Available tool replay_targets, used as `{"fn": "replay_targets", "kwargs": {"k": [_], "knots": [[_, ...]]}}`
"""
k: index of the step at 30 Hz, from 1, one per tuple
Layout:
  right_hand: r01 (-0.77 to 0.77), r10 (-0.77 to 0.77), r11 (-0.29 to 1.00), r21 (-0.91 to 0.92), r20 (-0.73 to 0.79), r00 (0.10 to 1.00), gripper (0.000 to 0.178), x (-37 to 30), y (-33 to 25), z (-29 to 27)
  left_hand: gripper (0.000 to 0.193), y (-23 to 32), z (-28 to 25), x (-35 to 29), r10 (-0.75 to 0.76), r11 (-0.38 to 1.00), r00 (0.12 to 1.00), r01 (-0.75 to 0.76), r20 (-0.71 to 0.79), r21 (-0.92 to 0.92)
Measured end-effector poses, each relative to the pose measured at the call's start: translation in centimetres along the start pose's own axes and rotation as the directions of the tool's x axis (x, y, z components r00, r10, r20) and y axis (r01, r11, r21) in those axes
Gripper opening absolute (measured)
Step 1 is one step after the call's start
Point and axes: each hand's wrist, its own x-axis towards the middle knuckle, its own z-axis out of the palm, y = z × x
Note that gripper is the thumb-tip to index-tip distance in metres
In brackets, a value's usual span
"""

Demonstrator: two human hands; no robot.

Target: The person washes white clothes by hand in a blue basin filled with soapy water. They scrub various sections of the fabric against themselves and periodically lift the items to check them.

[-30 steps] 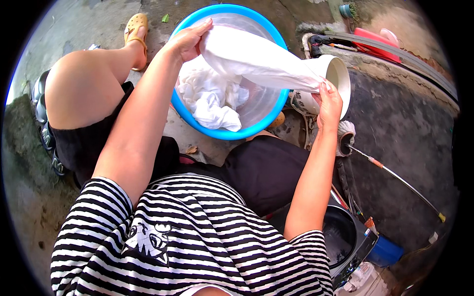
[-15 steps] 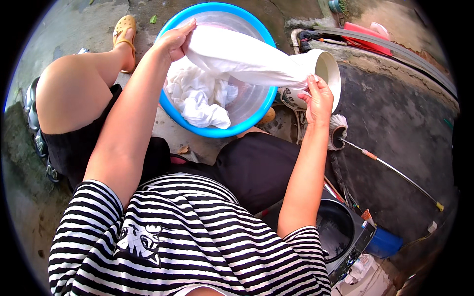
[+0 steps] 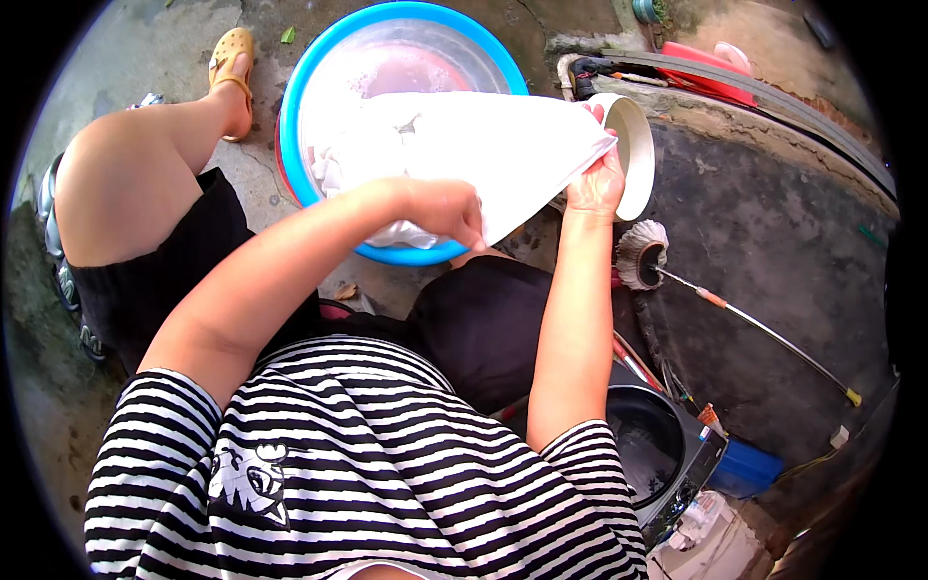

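A white cloth [image 3: 483,135] is stretched out flat over a basin with a blue rim [image 3: 411,255]. My left hand [image 3: 447,208] has crossed to the near side and is closed on the cloth's lower edge. At the right, my right hand [image 3: 596,184] grips a pointed corner of the same cloth, its fingers partly behind the fabric. Under the cloth, cloudy water with suds [image 3: 406,72] shows in the far part of the basin. More crumpled white laundry [image 3: 327,174] lies in it at the left, mostly covered.
Just beyond my right hand a white bucket [image 3: 635,145] lies tipped. A mop [image 3: 640,256] rests on the dark ground to the right. Farther off is a red tub [image 3: 710,75]. A dark appliance with a round opening [image 3: 646,435] and a blue container [image 3: 744,471] stand near right.
My left hand has come down from the basin's far left rim to the cloth's near edge. The cloth, earlier a narrow folded strip, is now spread wide. My right hand has shifted slightly.
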Motion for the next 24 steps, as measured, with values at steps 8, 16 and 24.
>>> {"fn": "replay_targets", "kwargs": {"k": [8, 16, 24], "knots": [[-0.123, 0.110, 0.984, 0.128, 0.106, 0.988, 0.029, 0.8, -0.6, 0.8, 0.016, -0.9, 4.8, -0.2, 0.208, 0.911, 0.925, -0.065, -0.317, 0.407], [-0.158, 0.125, 0.967, 0.201, 0.167, 0.978, 0.033, 2.2, -0.8, 0.0, 0.019, -1.5, 6.1, -1.6, 0.402, 0.790, 0.826, -0.095, -0.395, 0.606], [-0.182, 0.143, 0.947, 0.265, 0.160, 0.977, 0.029, 2.3, -1.2, -0.6, 0.028, -1.9, 6.4, -2.8, 0.593, 0.659, 0.744, -0.229, -0.308, 0.717]]}}
